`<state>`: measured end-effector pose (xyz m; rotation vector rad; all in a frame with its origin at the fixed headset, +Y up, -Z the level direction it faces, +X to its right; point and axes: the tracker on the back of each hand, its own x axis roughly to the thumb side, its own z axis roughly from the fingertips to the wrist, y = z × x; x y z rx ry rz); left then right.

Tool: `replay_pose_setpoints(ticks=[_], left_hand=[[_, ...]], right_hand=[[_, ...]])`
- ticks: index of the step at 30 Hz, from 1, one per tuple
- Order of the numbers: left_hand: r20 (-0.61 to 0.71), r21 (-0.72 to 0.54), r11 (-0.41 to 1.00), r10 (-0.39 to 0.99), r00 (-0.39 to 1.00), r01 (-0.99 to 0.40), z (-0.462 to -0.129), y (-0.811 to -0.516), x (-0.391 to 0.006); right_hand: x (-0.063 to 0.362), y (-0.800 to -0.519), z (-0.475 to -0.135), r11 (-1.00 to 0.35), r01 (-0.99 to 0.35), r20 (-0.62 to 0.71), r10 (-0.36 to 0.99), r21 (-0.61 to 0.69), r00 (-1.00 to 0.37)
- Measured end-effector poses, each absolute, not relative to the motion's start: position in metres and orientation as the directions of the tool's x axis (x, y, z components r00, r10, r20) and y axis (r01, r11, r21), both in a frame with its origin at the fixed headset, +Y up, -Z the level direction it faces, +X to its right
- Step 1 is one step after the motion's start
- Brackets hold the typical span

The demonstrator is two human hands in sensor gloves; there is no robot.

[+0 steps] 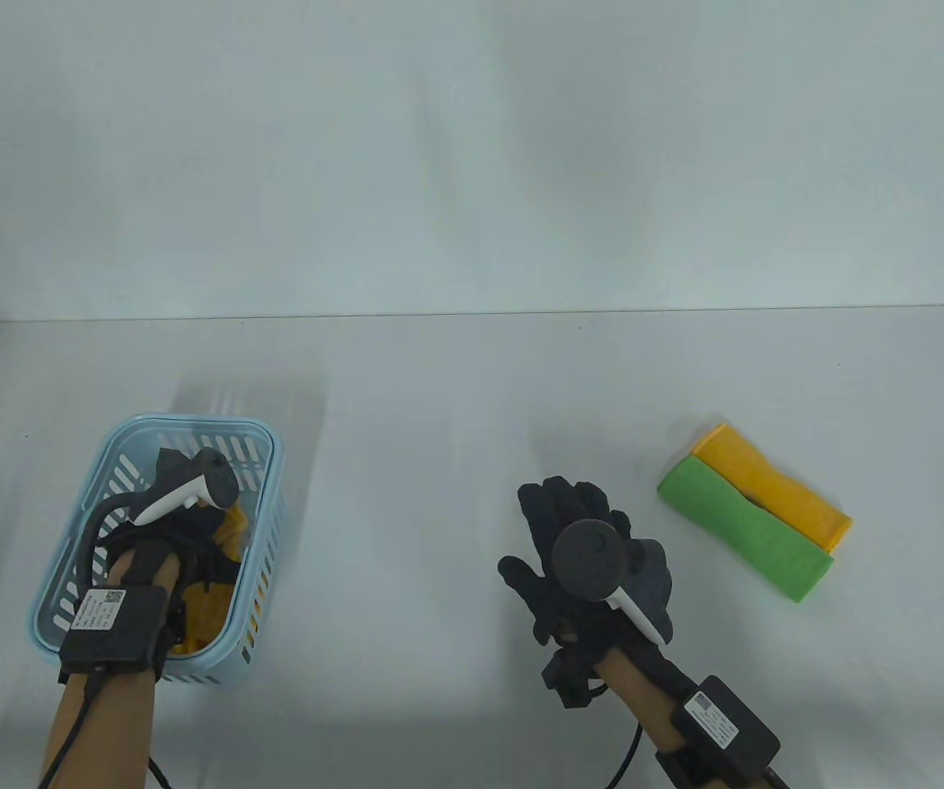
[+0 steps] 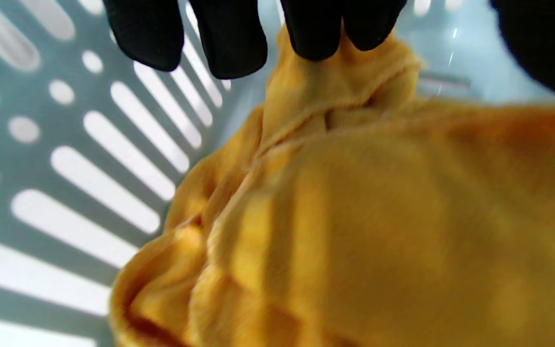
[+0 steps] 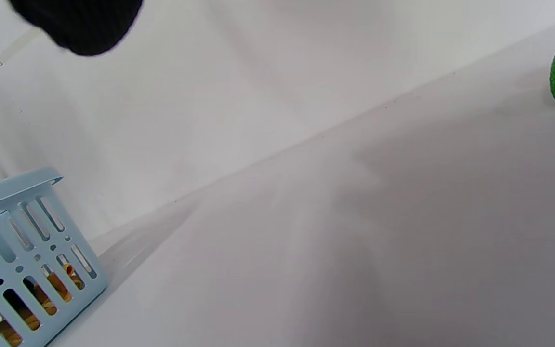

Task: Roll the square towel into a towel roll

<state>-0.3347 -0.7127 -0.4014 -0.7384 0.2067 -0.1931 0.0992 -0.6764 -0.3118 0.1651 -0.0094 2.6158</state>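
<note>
- Two finished rolls, a green terry towel roll (image 1: 745, 530) and a yellow terry towel roll (image 1: 775, 486), lie touching at 4 o'clock.
- One crumpled yellow square towel (image 2: 354, 217) sits in the single pale blue slotted plastic basket (image 1: 262, 534) at 8 o'clock; the left hand (image 1: 180, 514) pinches its fold.
- Right hand (image 1: 578, 551), fingers spread, holds nothing above the open grey surface (image 1: 439, 411) between basket and rolls.

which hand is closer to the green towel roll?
Right. The right hand hovers over bare table just left of the green towel roll, not touching it. The left hand is across the table, inside the blue basket.
</note>
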Motion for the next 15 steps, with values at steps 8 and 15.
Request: replay_pose_setpoints(ticks=[8, 15], left_hand=[[-0.069, -0.712, 0.684, -0.297, 0.952, 0.162, -0.401, -0.734, -0.331], [-0.103, -0.723, 0.685, -0.238, 0.966, 0.092, -0.403, -0.738, -0.331]], right_hand=[[0.1, -0.677, -0.312, -0.875, -0.484, 0.106, 0.484, 0.033, -0.868], [0.099, -0.677, -0.312, -0.877, -0.479, 0.097, 0.48, 0.035, -0.872]])
